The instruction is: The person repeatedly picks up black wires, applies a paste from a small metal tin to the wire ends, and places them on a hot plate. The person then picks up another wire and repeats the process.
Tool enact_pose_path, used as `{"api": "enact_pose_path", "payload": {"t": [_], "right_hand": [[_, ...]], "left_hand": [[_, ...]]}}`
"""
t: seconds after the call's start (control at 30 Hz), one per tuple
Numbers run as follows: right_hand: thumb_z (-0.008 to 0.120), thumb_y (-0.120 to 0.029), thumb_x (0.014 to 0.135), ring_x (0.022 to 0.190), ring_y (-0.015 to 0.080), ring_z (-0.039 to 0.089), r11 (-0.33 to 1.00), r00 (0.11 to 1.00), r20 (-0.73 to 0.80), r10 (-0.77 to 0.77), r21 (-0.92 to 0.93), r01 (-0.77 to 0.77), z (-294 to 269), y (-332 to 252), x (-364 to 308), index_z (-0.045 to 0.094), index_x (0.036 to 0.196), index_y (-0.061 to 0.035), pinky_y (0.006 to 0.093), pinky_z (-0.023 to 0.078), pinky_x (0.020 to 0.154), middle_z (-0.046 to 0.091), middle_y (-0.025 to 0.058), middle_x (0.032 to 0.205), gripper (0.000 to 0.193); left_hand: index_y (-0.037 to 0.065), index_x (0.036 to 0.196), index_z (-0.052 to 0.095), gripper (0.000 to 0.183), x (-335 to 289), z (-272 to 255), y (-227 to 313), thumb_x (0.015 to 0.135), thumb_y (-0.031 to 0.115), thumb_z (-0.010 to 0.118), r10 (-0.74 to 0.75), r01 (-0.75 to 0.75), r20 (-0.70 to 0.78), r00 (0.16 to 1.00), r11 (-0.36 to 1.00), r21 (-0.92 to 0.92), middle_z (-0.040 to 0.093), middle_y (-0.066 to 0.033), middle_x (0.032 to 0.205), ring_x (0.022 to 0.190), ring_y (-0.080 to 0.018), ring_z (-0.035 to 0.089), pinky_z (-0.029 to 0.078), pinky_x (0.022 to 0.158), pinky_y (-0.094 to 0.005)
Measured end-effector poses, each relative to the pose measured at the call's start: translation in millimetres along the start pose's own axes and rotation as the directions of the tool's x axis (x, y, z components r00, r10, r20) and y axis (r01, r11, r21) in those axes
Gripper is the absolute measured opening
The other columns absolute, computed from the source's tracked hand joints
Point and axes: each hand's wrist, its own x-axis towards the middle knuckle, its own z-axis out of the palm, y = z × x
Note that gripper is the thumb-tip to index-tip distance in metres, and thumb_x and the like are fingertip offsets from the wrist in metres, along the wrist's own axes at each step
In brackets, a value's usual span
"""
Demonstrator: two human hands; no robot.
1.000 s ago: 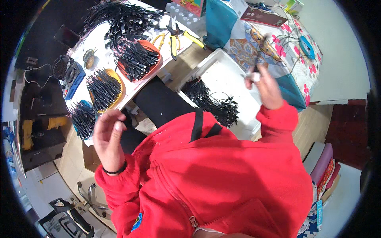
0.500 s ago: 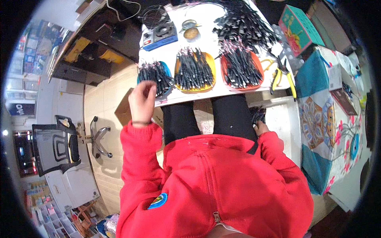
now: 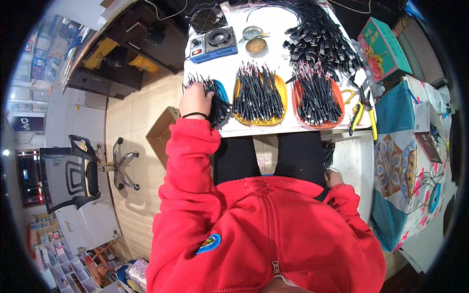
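Note:
My left hand (image 3: pixel 196 101) is on the bundle of short black cables (image 3: pixel 218 100) in the blue tray (image 3: pixel 222 89), at the left of the white table. Its fingers curl closed over the cables, and the tips are partly hidden. My right hand (image 3: pixel 334 178) hangs low beside my right thigh, near more dark cables (image 3: pixel 328 152) below the table edge; its fingers are mostly out of sight. Similar black cables with pinkish wire ends (image 3: pixel 259 93) stand in the yellow tray (image 3: pixel 282 93), and others (image 3: pixel 317 95) in the orange tray (image 3: pixel 337 93).
Behind the trays stand a blue hot-plate unit (image 3: pixel 215 44), a small fan (image 3: pixel 207 19) and round tins (image 3: pixel 256 46). A heap of black cables (image 3: pixel 317 39) lies at back right. Yellow-handled pliers (image 3: pixel 362 115) rest at the table's right edge. A cardboard box (image 3: pixel 163 134) is below left.
My left hand has come down from in front of the blue tray onto its cables. The view has shifted slightly. My right hand remains low by my thigh.

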Motion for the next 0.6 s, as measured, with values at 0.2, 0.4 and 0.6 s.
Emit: {"api": "enact_pose_path", "payload": {"t": [0.2,0.4,0.6], "right_hand": [[0.057,-0.019,0.084,0.080,0.0434,0.063,0.998,1.000,-0.011,-0.001,-0.060,0.001,2,-4,11,0.062,0.097,0.0006,0.0504,0.050,0.072,0.065,0.0266,0.083,0.024],[0.056,-0.020,0.085,0.079,0.0431,0.063,0.997,1.000,-0.011,0.018,-0.069,-0.019,-3,-14,6,0.061,0.097,0.0002,0.0512,0.050,0.071,0.065,0.0265,0.082,0.024],[0.057,-0.020,0.084,0.081,0.0418,0.063,0.998,0.998,-0.063,-0.019,-0.064,0.015,0,1,-2,0.061,0.095,0.0008,0.0504,0.050,0.073,0.065,0.0252,0.084,0.023]], "left_hand": [[0.001,0.083,0.067,0.032,1,-6,7,0.078,0.032,0.073,-0.072,0.072,0.011,0.997,0.997,-0.022,0.066,-0.0224,0.084,0.083,-0.0378,0.065,0.051,0.075,-0.0451],[0.003,0.088,0.070,0.029,9,0,7,0.075,0.029,0.072,-0.178,0.178,0.013,0.984,0.984,-0.026,0.068,-0.0186,0.091,0.087,-0.0346,0.066,0.053,0.078,-0.0440],[0.001,0.074,0.069,0.022,3,-4,-23,0.073,0.022,0.074,-0.195,0.051,-0.182,0.964,0.804,-0.593,0.066,-0.0135,0.064,0.064,-0.0236,0.066,0.051,0.067,-0.0358]]}}
